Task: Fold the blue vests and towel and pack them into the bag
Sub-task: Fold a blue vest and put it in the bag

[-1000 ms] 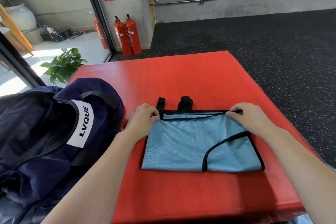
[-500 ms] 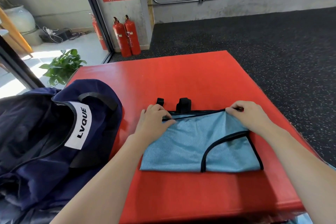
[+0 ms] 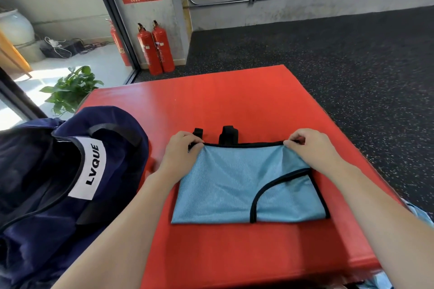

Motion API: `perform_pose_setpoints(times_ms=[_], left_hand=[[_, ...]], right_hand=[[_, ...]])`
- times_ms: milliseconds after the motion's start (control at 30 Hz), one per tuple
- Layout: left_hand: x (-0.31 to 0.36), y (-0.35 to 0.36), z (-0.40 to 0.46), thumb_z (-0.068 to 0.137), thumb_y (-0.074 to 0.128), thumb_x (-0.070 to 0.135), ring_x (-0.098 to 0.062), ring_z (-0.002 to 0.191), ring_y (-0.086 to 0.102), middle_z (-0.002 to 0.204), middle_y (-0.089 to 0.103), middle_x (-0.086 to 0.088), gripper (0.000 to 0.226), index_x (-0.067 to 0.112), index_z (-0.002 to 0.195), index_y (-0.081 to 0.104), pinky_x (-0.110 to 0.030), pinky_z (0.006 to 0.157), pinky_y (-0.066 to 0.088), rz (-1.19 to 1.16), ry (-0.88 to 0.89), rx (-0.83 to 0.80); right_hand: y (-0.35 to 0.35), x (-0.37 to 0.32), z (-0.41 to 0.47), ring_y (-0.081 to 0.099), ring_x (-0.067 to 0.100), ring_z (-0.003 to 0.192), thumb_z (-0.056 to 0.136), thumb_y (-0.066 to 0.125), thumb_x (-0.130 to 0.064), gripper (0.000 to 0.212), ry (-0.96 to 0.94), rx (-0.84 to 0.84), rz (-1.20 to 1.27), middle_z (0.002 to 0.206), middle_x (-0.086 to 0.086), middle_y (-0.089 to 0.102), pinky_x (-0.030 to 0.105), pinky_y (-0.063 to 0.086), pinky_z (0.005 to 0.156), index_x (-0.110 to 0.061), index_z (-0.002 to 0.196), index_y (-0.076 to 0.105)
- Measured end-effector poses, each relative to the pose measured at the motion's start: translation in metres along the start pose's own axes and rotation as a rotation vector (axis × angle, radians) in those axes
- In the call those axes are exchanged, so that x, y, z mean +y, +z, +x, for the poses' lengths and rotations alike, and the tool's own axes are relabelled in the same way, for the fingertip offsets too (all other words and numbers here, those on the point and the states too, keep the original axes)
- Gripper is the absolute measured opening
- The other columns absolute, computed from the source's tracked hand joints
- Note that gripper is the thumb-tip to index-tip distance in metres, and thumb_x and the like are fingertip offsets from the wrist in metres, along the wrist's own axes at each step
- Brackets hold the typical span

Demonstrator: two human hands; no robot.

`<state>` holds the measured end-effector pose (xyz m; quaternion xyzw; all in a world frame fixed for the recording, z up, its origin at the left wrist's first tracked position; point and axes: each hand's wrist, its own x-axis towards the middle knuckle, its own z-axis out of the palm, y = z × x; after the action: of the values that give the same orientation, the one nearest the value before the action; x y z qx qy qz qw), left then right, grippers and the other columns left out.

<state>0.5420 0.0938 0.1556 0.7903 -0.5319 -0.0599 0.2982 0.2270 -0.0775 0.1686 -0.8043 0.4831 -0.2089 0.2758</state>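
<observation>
Shifted back to the vest's far left corner since half a second ago: left hand [image 3: 180,152], fingers pinching the black-trimmed edge there. Right hand [image 3: 307,146] pinching the far right corner, fingers curled on the trim. Blue vest [image 3: 246,185] folded flat on the red surface [image 3: 234,101]. Left of the vest, touching the surface: open navy bag [image 3: 58,183]. Beyond the vest, against the wall: two fire extinguishers [image 3: 155,49].

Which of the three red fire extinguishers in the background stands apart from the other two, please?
The left-hand extinguisher, seen behind the dark door frame. The other two extinguishers stand side by side, touching, against the grey pillar on the dark speckled floor.
</observation>
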Motion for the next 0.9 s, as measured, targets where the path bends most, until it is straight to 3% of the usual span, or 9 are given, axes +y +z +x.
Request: perform_pose_setpoints(times_ms=[133, 300, 500, 600, 700, 800, 900], left_hand=[[0.000, 0.004, 0.000, 0.095, 0.066, 0.024, -0.015, 0.104, 0.049, 0.099, 0.050, 0.014, 0.015, 0.030, 0.102, 0.077, -0.031, 0.093, 0.042, -0.034, -0.077, 0.058], [0.009, 0.005, -0.002, 0.091, 0.070, 0.016, -0.015, 0.082, 0.053, 0.086, 0.053, 0.006, 0.012, 0.028, 0.090, 0.070, -0.029, 0.074, 0.041, -0.034, -0.126, 0.156], [0.016, 0.017, -0.005, 0.092, 0.064, 0.025, -0.020, 0.075, 0.056, 0.078, 0.058, 0.006, 0.012, 0.019, 0.082, 0.058, -0.038, 0.067, 0.047, -0.002, -0.137, 0.172], [0.017, 0.025, 0.000, 0.093, 0.062, 0.038, -0.022, 0.089, 0.059, 0.088, 0.062, 0.004, 0.023, 0.017, 0.085, 0.062, -0.038, 0.081, 0.048, 0.034, -0.049, 0.116], [0.022, 0.035, 0.001, 0.094, 0.049, 0.060, -0.024, 0.122, 0.051, 0.115, 0.062, 0.003, 0.043, 0.023, 0.110, 0.065, -0.045, 0.104, 0.038, 0.186, -0.041, -0.003], [0.041, 0.042, -0.003, 0.093, 0.039, 0.072, -0.029, 0.147, 0.022, 0.153, 0.038, -0.003, 0.065, 0.031, 0.143, 0.048, -0.054, 0.117, 0.016, 0.303, -0.078, -0.144], [0.061, 0.051, -0.007, 0.094, 0.035, 0.072, -0.032, 0.149, 0.014, 0.162, 0.023, -0.010, 0.067, 0.037, 0.152, 0.034, -0.055, 0.117, 0.011, 0.384, -0.026, -0.213]], right_hand=[[0.004, 0.003, 0.000, 0.064, 0.005, 0.096, 0.087, 0.076, -0.032, 0.011, -0.030, 0.014, 0.019, 0.094, -0.019, 0.068, 0.037, 0.053, 0.090, -0.037, 0.092, 0.067], [0.011, 0.002, 0.001, 0.063, 0.012, 0.105, 0.097, 0.064, -0.030, 0.015, -0.103, -0.025, -0.125, 0.106, -0.016, 0.073, 0.044, 0.052, 0.096, -0.033, 0.108, 0.074], [0.002, -0.004, -0.004, 0.064, 0.016, 0.103, 0.091, 0.069, -0.034, 0.008, -0.086, -0.048, -0.199, 0.097, -0.015, 0.074, 0.042, 0.052, 0.092, -0.037, 0.093, 0.077], [-0.009, -0.013, -0.012, 0.064, 0.011, 0.080, 0.082, 0.075, -0.043, 0.011, -0.043, -0.156, -0.232, 0.073, -0.018, 0.070, 0.034, 0.054, 0.074, -0.041, 0.072, 0.074], [-0.013, -0.026, -0.027, 0.060, 0.005, 0.062, 0.074, 0.081, -0.050, 0.019, -0.058, -0.319, -0.230, 0.061, -0.016, 0.067, 0.030, 0.051, 0.063, -0.035, 0.065, 0.074], [-0.010, -0.041, -0.049, 0.053, 0.002, 0.052, 0.070, 0.083, -0.054, 0.023, -0.101, -0.470, -0.208, 0.060, -0.011, 0.069, 0.027, 0.046, 0.057, -0.033, 0.065, 0.075], [-0.004, -0.052, -0.071, 0.046, 0.003, 0.048, 0.071, 0.082, -0.052, 0.023, -0.163, -0.568, -0.174, 0.061, -0.002, 0.069, 0.027, 0.040, 0.053, -0.030, 0.068, 0.077]])
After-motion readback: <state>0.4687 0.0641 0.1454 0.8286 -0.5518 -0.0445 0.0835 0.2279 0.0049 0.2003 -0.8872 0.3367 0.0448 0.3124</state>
